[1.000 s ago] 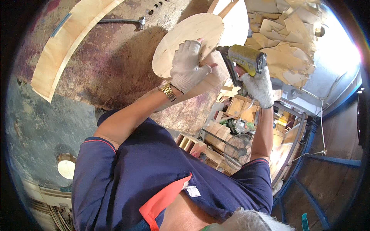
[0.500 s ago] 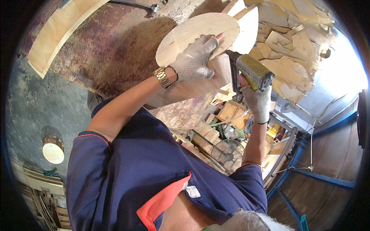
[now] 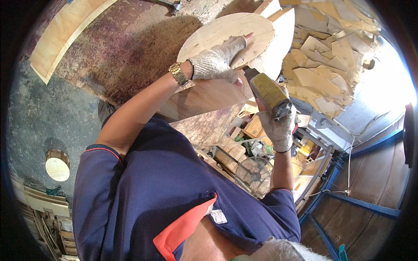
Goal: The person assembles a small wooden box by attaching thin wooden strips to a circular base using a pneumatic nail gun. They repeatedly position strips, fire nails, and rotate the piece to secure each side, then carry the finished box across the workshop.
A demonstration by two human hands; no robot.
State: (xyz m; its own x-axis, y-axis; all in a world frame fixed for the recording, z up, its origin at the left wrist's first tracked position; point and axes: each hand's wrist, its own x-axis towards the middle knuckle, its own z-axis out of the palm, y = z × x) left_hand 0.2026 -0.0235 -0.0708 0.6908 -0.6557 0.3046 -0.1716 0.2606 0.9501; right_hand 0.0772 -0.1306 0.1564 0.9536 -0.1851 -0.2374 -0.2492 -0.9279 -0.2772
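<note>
My left hand, in a pale knit glove with bare fingertips, lies spread over an oval wooden board. Its fingers stretch across the board's face, and the thumb rests lower down by a curved wooden panel that runs below the oval. In my right hand, also gloved, is a yellow and dark nail gun, gripped by its handle. The tool's dark nose sits at the oval's right edge, close to my left hand; whether it touches the wood I cannot tell.
A hammer lies on the worn table at the far side. To the left is a curved plywood strip. Thin wood offcuts pile up at the far right. A fan and wooden scraps stand below the table.
My right hand has brought the nail gun left and tilted it, its nose now nearer the oval's edge. My left hand has shifted slightly left on the board.
</note>
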